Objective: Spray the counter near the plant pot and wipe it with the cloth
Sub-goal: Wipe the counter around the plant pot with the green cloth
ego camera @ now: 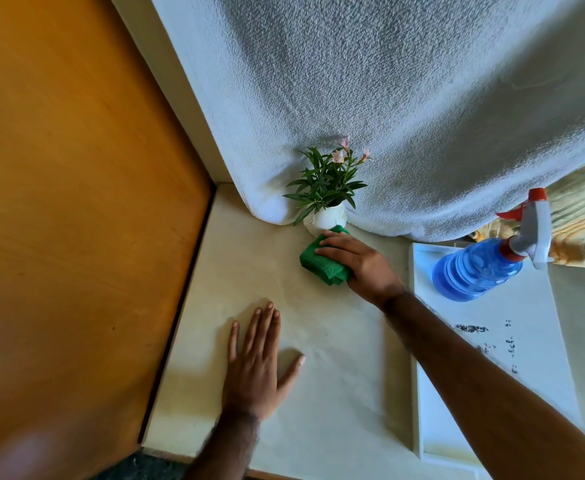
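Currently the right hand [362,263] lies with fingers nearly straight, pressing the folded green cloth [320,266] onto the pale counter [246,261] at frame centre, just beside the base of the white plant pot [325,219]. Left hand [258,365] rests flat and open on the counter at lower centre, fingers spread, holding nothing. Blue spray bottle [474,271] stands untouched on a white board [533,344] at right of frame; a wooden panel [76,202] fills the left.

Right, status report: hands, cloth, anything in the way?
Left hand flat on counter. Right hand presses cloth at plant pot base. Pot close ahead; spray bottle stands off to the right.
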`<move>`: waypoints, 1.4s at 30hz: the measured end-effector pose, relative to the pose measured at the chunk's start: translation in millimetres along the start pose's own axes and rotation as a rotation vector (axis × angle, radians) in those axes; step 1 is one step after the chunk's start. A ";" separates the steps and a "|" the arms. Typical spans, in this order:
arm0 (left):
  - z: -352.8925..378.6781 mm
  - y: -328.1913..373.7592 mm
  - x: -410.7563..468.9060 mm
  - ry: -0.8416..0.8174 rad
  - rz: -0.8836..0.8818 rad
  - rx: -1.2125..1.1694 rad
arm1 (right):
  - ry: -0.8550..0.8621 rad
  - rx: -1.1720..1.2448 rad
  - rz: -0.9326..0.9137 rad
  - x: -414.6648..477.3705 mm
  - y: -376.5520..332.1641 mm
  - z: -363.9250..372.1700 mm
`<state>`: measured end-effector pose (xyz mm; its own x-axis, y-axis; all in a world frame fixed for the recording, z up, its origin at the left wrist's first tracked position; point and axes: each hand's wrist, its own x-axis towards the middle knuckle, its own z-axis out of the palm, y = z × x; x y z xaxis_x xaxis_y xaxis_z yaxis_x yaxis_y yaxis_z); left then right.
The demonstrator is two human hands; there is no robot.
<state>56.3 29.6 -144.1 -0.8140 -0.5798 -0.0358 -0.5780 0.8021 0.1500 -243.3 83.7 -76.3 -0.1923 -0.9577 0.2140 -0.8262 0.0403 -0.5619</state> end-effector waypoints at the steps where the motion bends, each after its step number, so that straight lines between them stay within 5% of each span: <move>1: 0.4 0.0 0.0 0.000 0.000 0.000 | -0.007 0.007 0.014 -1.7 0.1 -0.1; 6: -0.6 0.3 -0.8 0.008 0.003 0.004 | -0.017 -0.011 0.036 -9.2 -3.6 -2.7; 16: -2.8 1.6 -0.3 0.002 -0.008 0.002 | 0.015 -0.162 -0.254 28.5 -10.7 -2.6; 29: -9.1 3.0 1.1 -0.004 -0.010 0.021 | -0.157 0.036 0.067 9.9 -18.1 9.9; 42: -16.8 0.6 2.4 -0.069 -0.007 -0.044 | 0.168 -0.236 0.192 -128.8 -41.5 -39.3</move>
<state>55.0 26.3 -127.5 -0.8129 -0.5730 -0.1047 -0.5818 0.7902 0.1928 -205.1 216.5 -49.2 -0.4244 -0.8669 0.2616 -0.8622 0.2987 -0.4090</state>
